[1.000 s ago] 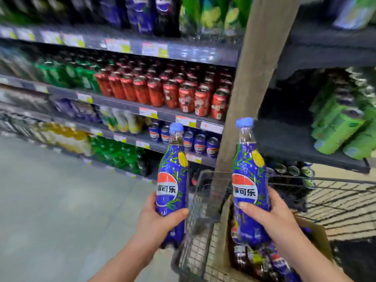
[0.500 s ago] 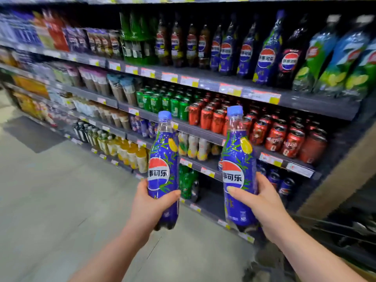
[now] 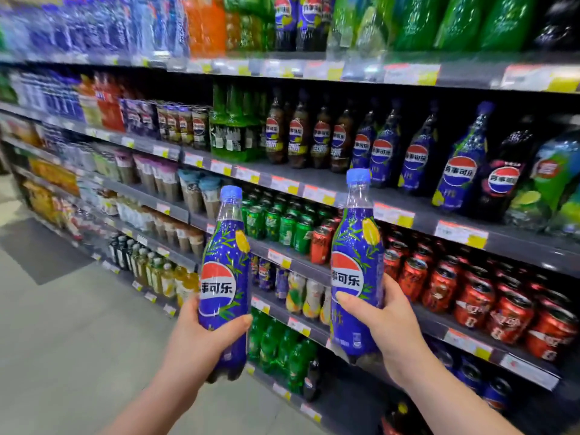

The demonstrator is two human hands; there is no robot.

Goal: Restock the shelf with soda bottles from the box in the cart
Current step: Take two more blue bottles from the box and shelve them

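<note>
While each hand grips one, both soda bottles stand upright.

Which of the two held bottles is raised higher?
The bottle in the right hand: its blue cap sits above the cap of the left hand's bottle.

Single head-worn wide-angle view, looking forward and slightly down, angled right toward shelving, close to both raised hands, aisle floor lower left, edges blurred
</note>
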